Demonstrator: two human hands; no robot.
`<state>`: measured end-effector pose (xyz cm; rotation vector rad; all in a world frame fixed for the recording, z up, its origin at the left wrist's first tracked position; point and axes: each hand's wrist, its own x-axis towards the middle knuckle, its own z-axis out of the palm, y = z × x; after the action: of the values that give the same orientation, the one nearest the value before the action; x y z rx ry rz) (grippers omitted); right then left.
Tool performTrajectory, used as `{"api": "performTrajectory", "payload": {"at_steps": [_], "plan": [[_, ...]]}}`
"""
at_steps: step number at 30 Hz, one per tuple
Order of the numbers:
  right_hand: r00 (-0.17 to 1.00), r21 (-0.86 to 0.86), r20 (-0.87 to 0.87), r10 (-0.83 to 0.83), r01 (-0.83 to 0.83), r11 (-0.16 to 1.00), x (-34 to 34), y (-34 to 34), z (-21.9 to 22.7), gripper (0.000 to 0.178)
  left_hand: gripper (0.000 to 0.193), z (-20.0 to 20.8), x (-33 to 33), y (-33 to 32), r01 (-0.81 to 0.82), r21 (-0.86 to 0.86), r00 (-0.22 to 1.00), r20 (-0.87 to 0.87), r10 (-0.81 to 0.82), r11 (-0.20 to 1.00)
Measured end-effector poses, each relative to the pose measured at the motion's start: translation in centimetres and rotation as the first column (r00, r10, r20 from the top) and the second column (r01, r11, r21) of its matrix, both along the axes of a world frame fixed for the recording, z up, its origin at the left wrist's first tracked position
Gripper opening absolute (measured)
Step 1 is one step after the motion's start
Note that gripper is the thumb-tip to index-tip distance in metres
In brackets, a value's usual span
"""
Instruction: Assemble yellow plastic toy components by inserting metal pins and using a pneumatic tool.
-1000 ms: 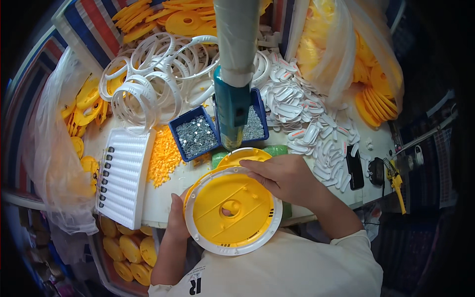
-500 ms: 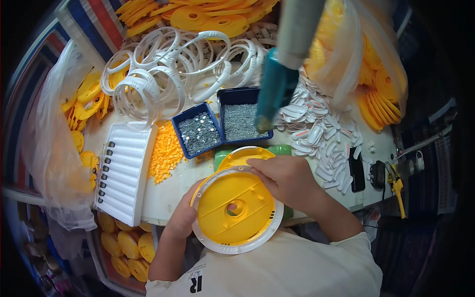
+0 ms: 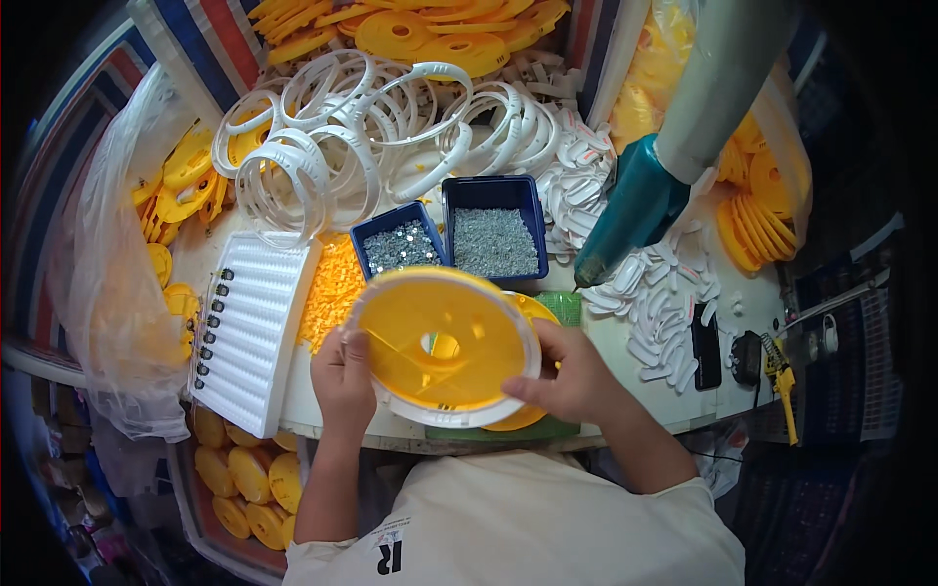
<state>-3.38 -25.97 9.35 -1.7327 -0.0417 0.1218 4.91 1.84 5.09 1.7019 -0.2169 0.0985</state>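
Between my hands is a round yellow disc [image 3: 469,342] with a centre hole, set in a white ring [image 3: 529,342]. It is tilted and a little blurred. My left hand [image 3: 345,379] grips its left edge, fingers curled and thumb up. My right hand [image 3: 581,379] grips the right edge with its thumb on the white ring. Partly hidden below lies another yellow disc [image 3: 539,311] on a green mat [image 3: 562,309]. A teal powered screwdriver [image 3: 633,210] hangs tip down just beyond my right hand.
Two blue bins hold small metal parts [image 3: 494,241] and screws [image 3: 399,246]. Left are yellow bits [image 3: 334,291] and a white ribbed tray [image 3: 256,327]. White rings [image 3: 362,146] lie behind; white curved pieces [image 3: 664,313] and a black phone [image 3: 705,347] lie right.
The disc and ring have moved away from my body and tilted. My right hand has gone from the top rim to the right edge. The screwdriver appears farther right.
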Motion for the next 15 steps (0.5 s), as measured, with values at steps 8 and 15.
{"api": "performTrajectory", "payload": {"at_steps": [8, 15], "plan": [[0.998, 0.221, -0.064, 0.002, 0.012, 0.975, -1.0, 4.5, -0.4, 0.045, 0.046, 0.7, -0.2, -2.8, -0.119, -0.289, 0.993, -0.011, 0.121, 0.95], [1.0, 0.089, 0.029, 0.006, -0.009, 0.996, -0.5, 2.1, -0.6, 0.048, 0.044, 0.5, -0.3, -0.9, -0.036, -0.227, 0.999, 0.009, 0.039, 0.973]]}}
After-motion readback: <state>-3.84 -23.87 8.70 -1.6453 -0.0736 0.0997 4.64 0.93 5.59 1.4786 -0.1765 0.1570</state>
